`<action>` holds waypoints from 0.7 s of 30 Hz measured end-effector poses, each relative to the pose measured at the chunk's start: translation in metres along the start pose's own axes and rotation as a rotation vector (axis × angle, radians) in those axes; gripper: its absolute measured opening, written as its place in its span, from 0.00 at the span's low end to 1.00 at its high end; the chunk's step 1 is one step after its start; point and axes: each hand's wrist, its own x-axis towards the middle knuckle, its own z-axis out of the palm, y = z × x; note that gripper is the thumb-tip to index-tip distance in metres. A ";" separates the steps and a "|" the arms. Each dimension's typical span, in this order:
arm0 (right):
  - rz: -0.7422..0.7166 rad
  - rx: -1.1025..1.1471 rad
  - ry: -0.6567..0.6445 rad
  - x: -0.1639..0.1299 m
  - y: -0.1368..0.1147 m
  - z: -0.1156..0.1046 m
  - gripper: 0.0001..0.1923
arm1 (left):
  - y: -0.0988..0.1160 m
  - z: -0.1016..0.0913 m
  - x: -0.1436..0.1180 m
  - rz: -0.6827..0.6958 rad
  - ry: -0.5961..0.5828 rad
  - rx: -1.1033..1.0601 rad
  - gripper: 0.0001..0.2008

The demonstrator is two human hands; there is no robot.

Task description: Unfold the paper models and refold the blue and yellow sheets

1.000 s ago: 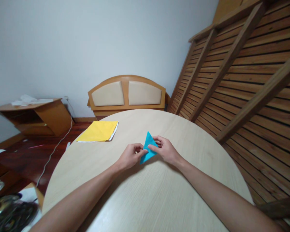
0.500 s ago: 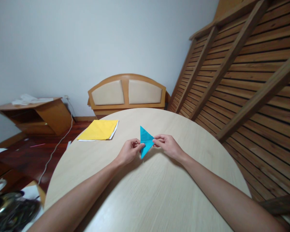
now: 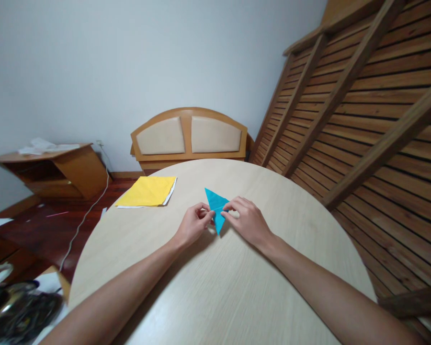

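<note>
A folded blue paper (image 3: 216, 203), roughly triangular with a crease across its middle, is held between my two hands just above the table. My left hand (image 3: 194, 223) pinches its left edge between thumb and fingers. On the other side, my right hand (image 3: 247, 218) grips the right corner, thumb and fingertips closed on it. The fingers cover parts of both side edges. One point of the paper is directed away from me, another towards me.
The round pale wooden table (image 3: 215, 297) carries a stack of yellow paper (image 3: 147, 190) with white sheets beneath, at left. Beyond it stands a padded headboard (image 3: 188, 134). A slatted wooden frame (image 3: 345, 124) leans at right. A low cabinet (image 3: 72, 172) and a cable (image 3: 79, 227) are at left.
The blue paper has turned slightly, its far tip shifting left and its near tip right. My right hand's fingers have moved further in over the paper's right corner.
</note>
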 end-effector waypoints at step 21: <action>0.102 0.369 -0.069 -0.003 -0.003 0.009 0.09 | -0.002 0.001 -0.002 0.128 -0.107 -0.081 0.21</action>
